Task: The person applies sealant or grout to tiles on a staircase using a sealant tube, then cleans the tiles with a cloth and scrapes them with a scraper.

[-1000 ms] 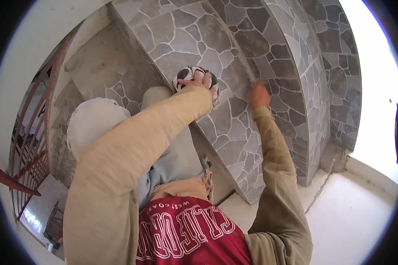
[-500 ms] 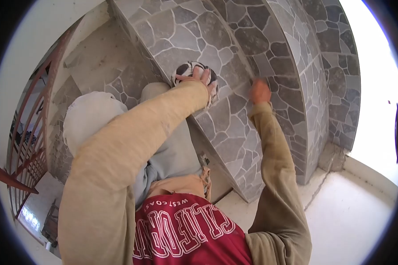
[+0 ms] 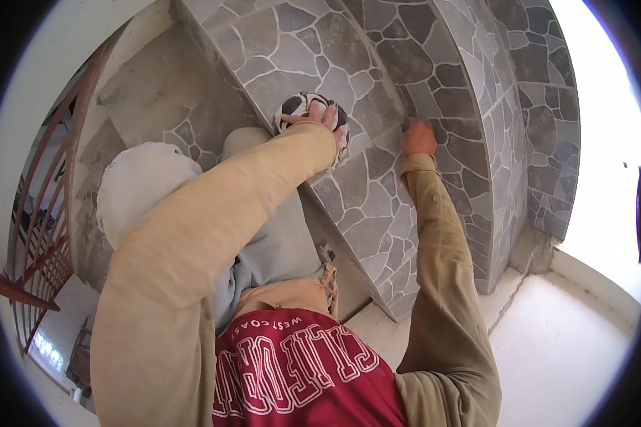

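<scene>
Counting now: one left hand [image 3: 321, 118], one right hand [image 3: 419, 139], so that's two! Two long sleeves [image 3: 441, 242] behind them. One black-and-white bundle [image 3: 300, 102], just the one. One red shirt [image 3: 299, 409] with two rows of lettering [image 3: 299, 381]. Two knees [image 3: 146, 185]. One reddish railing [image 3: 23, 290] on the left, and stone tiles [image 3: 363, 192] by the dozen, beyond exact tally!

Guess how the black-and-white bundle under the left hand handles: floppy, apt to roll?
The black-and-white bundle is probably soft and floppy, given its creased, uneven edge. Pushed, it may slide more than roll: the left hand covers it from above, against the stone-patterned step. Its weight can't be judged.
</scene>
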The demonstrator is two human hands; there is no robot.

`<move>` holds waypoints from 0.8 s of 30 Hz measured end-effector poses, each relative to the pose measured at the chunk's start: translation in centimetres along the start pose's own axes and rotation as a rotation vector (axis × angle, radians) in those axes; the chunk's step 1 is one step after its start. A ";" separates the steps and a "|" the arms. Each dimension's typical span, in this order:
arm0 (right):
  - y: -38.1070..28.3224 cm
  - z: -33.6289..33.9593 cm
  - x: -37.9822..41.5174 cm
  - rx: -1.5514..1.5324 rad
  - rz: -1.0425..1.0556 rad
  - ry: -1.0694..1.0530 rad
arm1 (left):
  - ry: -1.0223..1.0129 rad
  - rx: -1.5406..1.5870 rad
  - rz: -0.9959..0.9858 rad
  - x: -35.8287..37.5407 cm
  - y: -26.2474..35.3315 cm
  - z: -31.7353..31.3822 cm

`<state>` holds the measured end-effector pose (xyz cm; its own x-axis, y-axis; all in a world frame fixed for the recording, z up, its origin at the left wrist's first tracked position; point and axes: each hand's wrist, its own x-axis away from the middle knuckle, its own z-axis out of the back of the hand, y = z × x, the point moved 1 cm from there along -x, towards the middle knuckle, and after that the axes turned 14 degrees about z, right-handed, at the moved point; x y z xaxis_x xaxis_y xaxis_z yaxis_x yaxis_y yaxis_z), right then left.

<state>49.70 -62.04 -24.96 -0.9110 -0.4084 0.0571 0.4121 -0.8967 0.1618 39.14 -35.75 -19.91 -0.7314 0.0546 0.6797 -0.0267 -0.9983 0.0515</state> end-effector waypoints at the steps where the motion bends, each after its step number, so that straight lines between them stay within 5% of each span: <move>1: -0.4 0.8 -0.6 -0.007 -0.023 -0.031 | 0.008 -0.002 -0.003 -0.4 0.2 0.0; 15: -0.3 0.4 -0.2 -0.001 -0.054 -0.086 | -0.039 0.057 -0.028 0.1 0.0 0.3; 20: -3.1 2.0 0.6 0.004 0.165 0.098 | -0.055 0.112 -0.002 -0.5 -0.9 1.5; 24: -1.3 1.7 -1.2 0.016 -0.097 -0.079 | -0.046 0.036 -0.020 -0.7 0.5 0.3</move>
<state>50.28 -60.12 -23.59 -0.9454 -0.3041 0.1174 0.3218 -0.9283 0.1863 39.90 -36.28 -20.13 -0.6989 0.0759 0.7112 -0.0158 -0.9958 0.0907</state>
